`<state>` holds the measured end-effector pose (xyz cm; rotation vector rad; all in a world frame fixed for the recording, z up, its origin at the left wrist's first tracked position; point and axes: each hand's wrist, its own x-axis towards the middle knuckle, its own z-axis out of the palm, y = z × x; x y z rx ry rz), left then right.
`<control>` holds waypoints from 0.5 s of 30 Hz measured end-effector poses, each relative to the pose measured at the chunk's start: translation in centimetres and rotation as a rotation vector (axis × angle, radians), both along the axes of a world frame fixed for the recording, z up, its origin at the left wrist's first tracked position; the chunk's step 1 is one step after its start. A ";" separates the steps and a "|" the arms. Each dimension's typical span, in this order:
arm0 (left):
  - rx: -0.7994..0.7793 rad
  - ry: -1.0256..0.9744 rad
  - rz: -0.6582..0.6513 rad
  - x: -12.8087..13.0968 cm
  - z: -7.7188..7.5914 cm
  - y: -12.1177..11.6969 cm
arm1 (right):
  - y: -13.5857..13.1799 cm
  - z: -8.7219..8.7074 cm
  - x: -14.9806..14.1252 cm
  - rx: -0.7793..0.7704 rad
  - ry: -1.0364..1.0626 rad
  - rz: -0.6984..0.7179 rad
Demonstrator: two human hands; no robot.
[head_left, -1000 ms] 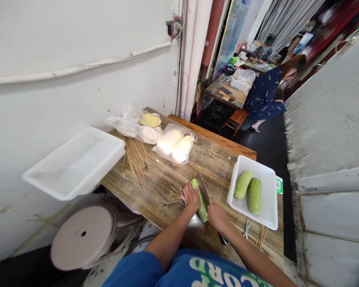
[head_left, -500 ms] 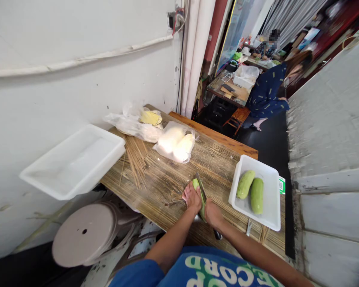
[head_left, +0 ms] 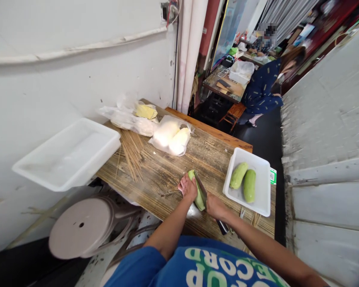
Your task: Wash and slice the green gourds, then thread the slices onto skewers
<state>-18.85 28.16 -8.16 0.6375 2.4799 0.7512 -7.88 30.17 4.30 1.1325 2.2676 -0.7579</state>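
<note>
My left hand [head_left: 188, 187] is wrapped over the left side of a pale green zucchini [head_left: 200, 200], which lies lengthwise on the wooden table near my body. Against its right side stands the blade of a kitchen knife [head_left: 201, 184]. The knife is in my right hand [head_left: 214, 206], whose fingers are closed near the blade; its dark handle sticks out below toward me. Part of the zucchini is hidden by my left hand and the blade. Two whole zucchinis [head_left: 249, 186] lie in a white tray [head_left: 265, 199] to the right.
Thin wooden skewers [head_left: 131, 153] lie spread at the left of the table [head_left: 164, 171]. Behind are filled plastic bags [head_left: 170, 135]. An empty white tub [head_left: 68, 155] overhangs the left edge, above a round stool [head_left: 79, 227]. Beyond the table a person in dark blue [head_left: 261, 89] sits.
The knife has shifted along and beside the zucchini, its blade now angled a little away from it. My left hand keeps its hold. The whole view has shifted slightly.
</note>
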 end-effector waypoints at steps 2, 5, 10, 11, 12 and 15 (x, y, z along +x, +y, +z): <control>0.007 0.011 -0.010 0.0 0.0 0.0 | -0.3 0.2 0.4 0.014 -0.010 0.014; 0.003 0.024 -0.018 0.0 0.0 0.0 | -1.0 -0.5 0.8 0.037 -0.009 0.026; -0.016 0.029 -0.005 0.0 -0.4 -0.2 | -3.1 -3.7 1.9 0.067 -0.024 0.007; -0.016 0.034 -0.004 0.0 -0.5 -0.2 | -3.6 -4.4 2.2 0.068 -0.034 -0.002; -0.016 0.040 -0.001 0.0 -0.7 -0.3 | -4.0 -5.2 2.5 0.070 -0.043 -0.010; -0.017 0.054 0.010 0.0 -1.0 -0.2 | -4.9 -6.8 3.1 0.083 -0.057 -0.041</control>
